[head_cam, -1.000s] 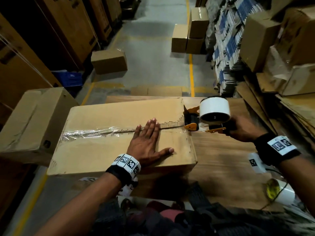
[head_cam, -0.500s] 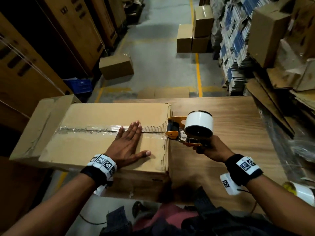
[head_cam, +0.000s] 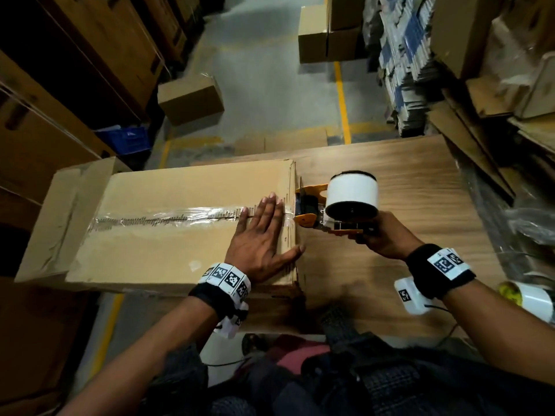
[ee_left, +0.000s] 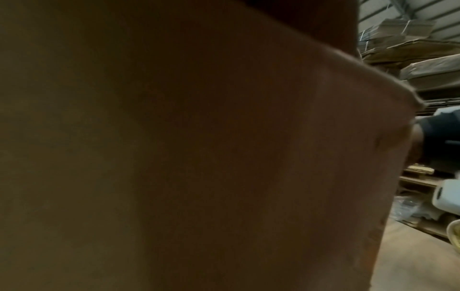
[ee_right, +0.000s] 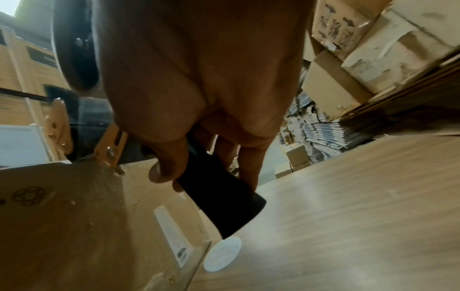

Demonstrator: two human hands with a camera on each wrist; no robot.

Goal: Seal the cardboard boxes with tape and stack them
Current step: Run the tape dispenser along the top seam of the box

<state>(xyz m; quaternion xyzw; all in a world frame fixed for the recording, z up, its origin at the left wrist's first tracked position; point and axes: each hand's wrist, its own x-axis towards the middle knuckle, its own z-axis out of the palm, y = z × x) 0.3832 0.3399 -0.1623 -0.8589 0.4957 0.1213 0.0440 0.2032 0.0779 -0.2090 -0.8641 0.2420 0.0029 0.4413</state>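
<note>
Left wrist view: the left hand (ee_left: 224, 157) fills the frame, dark and blurred. Right hand (ee_right: 199, 78) hides the upper handle of the tape dispenser (ee_right: 219, 196).

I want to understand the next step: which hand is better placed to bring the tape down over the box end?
Probably the right hand: it grips the tape dispenser at the box end. The left hand lies flat on the tape.

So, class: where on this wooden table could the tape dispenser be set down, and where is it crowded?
Bare table lies right of the cardboard box, beyond the tape dispenser in the right hand. Crowded: the box's right edge, where the left hand presses, and the near right corner by a tape roll.
</note>
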